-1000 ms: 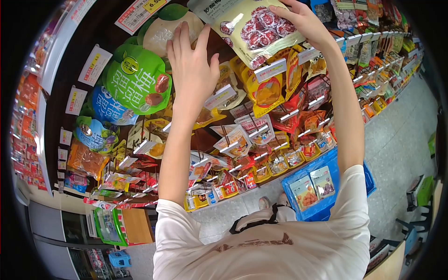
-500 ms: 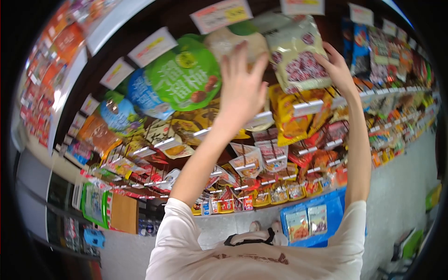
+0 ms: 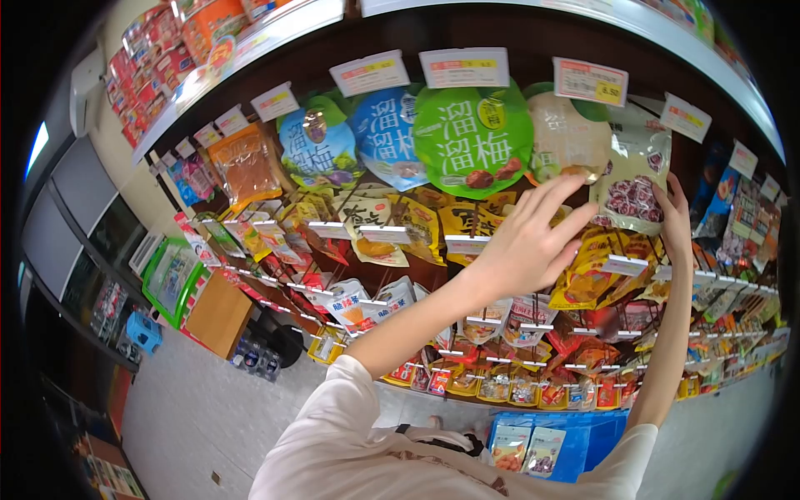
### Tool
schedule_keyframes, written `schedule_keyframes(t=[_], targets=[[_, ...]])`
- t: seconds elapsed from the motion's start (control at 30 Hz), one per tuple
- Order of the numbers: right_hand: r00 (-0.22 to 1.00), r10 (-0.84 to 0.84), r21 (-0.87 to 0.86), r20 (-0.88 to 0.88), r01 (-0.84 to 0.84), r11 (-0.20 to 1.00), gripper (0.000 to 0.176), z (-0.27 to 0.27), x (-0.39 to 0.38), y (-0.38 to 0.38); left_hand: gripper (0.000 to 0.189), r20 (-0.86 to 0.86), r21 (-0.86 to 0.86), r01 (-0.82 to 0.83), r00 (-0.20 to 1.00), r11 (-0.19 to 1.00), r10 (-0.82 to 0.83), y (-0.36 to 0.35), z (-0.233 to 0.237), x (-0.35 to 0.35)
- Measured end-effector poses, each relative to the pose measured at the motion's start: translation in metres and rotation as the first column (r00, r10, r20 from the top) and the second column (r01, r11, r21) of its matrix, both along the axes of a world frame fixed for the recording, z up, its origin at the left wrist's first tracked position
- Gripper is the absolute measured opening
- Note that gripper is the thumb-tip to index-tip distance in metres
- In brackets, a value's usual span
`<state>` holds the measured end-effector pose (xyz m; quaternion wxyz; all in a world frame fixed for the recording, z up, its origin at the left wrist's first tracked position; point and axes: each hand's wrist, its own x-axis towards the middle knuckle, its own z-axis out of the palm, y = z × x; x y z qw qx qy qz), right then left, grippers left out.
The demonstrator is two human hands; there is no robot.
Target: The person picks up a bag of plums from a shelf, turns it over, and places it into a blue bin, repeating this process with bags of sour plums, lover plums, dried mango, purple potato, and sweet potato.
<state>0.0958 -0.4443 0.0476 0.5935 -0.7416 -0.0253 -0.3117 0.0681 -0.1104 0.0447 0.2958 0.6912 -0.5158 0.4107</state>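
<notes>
My left hand (image 3: 529, 237) has its fingers stretched out, with the fingertips at the lower edge of a beige snack bag (image 3: 569, 137) hanging on the top row. At the right edge of a pale silver-and-cream snack bag (image 3: 637, 167), printed with dark red fruit, my right hand (image 3: 675, 215) grips the side; some of its fingers are hidden. This bag hangs upright beside the beige one, below a price tag (image 3: 590, 81). To the left hangs a green round-topped snack bag (image 3: 473, 137), then a blue one (image 3: 387, 137).
Yellow snack bags (image 3: 604, 267) hang on hooks right below my hands, with several more rows of packets under them. A blue crate (image 3: 596, 446) holding two snack bags stands on the floor by my feet. A green-framed case (image 3: 175, 275) is at the left.
The view has turned, so the shelf appears farther right and lower. My left hand has come down from the front of the beige bag to its lower edge. My right hand stays at the silver-and-cream bag.
</notes>
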Motion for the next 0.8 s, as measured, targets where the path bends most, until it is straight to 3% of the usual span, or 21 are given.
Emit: schedule_keyframes(t=[0.07, 0.3, 0.5, 0.6, 0.7, 0.73, 0.77, 0.8], targets=[[0.998, -0.058, 0.006, -0.026, 0.058, 0.998, 0.068, 0.0, 0.003, 0.002, 0.051, -0.046, -0.013, 0.009, 0.999, 1.0, -0.01, 0.019, -0.01, -0.008], [0.999, -0.001, 0.049, -0.05, 0.003, 0.999, 0.075, -0.01, 0.021, -0.007, 0.049, -0.192, -0.065, -0.074, 0.98, 0.995, 0.06, 0.074, -0.03, -0.016], [0.995, 0.051, 0.067, -0.083, -0.045, 0.997, 0.076, -0.003, 0.024, -0.005, 0.045, -0.343, -0.222, -0.168, 0.935, 0.96, 0.085, 0.107, -0.054, -0.028], [0.994, 0.054, 0.121, -0.093, -0.042, 0.992, 0.071, -0.002, 0.026, -0.004, 0.041, -0.411, -0.299, -0.22, 0.908, 0.928, 0.083, 0.121, -0.06, -0.036], [0.959, 0.282, 0.224, -0.039, -0.266, 0.938, 0.054, -0.008, 0.037, -0.017, 0.039, -0.463, -0.339, -0.29, 0.879, 0.895, 0.11, 0.131, -0.069, -0.039], [0.979, 0.192, 0.281, -0.071, -0.165, 0.945, 0.045, -0.008, 0.036, -0.012, 0.041, -0.46, -0.324, -0.316, 0.876, 0.892, 0.144, 0.135, -0.071, -0.041], [0.957, 0.284, 0.252, -0.052, -0.263, 0.931, 0.042, -0.002, 0.029, -0.004, 0.042, -0.454, -0.307, -0.326, 0.876, 0.894, 0.164, 0.138, -0.074, -0.041], [0.961, 0.27, 0.247, -0.062, -0.247, 0.937, 0.043, -0.005, 0.032, -0.009, 0.044, -0.464, -0.301, -0.338, 0.869, 0.892, 0.173, 0.141, -0.078, -0.041]])
